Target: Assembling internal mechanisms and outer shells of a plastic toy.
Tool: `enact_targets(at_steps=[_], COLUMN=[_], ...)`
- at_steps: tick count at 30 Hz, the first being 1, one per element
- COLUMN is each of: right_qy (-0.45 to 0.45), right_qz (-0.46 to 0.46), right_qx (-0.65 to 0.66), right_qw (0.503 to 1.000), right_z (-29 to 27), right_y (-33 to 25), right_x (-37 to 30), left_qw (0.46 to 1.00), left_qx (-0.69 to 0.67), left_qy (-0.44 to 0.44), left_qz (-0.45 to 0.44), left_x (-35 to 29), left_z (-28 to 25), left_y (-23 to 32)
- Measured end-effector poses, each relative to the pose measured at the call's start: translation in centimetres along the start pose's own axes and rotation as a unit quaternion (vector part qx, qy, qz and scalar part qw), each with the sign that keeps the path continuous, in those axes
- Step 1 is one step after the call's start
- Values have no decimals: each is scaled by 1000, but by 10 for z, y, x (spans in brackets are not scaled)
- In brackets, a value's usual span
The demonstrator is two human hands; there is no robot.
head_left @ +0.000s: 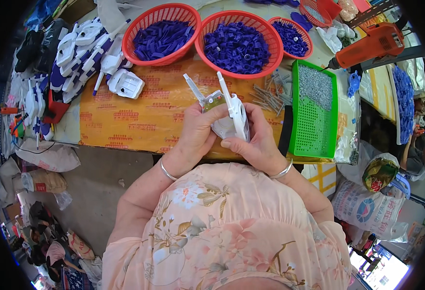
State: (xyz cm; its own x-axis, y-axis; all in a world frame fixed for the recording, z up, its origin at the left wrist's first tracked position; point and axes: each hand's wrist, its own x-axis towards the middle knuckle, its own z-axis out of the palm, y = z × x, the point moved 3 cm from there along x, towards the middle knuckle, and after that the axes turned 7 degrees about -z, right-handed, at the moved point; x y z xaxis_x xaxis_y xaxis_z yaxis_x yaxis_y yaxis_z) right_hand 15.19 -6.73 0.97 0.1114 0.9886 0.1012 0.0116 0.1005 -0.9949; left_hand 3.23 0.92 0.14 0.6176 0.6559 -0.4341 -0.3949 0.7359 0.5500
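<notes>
Two white plastic housing halves with long narrow handles are held together above the near part of the table. My left hand [200, 126] is closed on the left housing half [217, 100], whose handle points up and left. The right housing half [239, 115], tilted on edge beside it, is gripped by my right hand [260, 145], thumb along its lower edge. A small silvery or greenish part shows between the halves, too small to name. Finished-looking white and purple plastic pieces [127, 83] lie beyond my left hand. Loose long screws [270, 94] lie beyond my right hand.
Red baskets [199, 46] of purple plastic parts stand along the far side. A green perforated tray [314, 140] holds small metal screws at right. An orange power driver [372, 46] hangs above it. White and purple assemblies [79, 58] are piled at far left. Orange tape covers the tabletop [125, 116].
</notes>
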Motion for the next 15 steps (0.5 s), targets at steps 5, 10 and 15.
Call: enact_targets(at_steps=[5,10,15], right_qy=[32,-36,-69], right_qz=[20,-111,-151], right_qx=[64,-275,-322], right_qw=[997,954,932], right_z=[1,-1,-6], right_y=[-4,-20,-41], right_x=[2,5,11], left_qw=[1000,994,992], left_qx=[3,40,40], left_qy=[17,54,80], left_qz=[-13,89,90], left_x=[1,3,0], left_z=[-6,-15,-28], left_y=[-1,6,6])
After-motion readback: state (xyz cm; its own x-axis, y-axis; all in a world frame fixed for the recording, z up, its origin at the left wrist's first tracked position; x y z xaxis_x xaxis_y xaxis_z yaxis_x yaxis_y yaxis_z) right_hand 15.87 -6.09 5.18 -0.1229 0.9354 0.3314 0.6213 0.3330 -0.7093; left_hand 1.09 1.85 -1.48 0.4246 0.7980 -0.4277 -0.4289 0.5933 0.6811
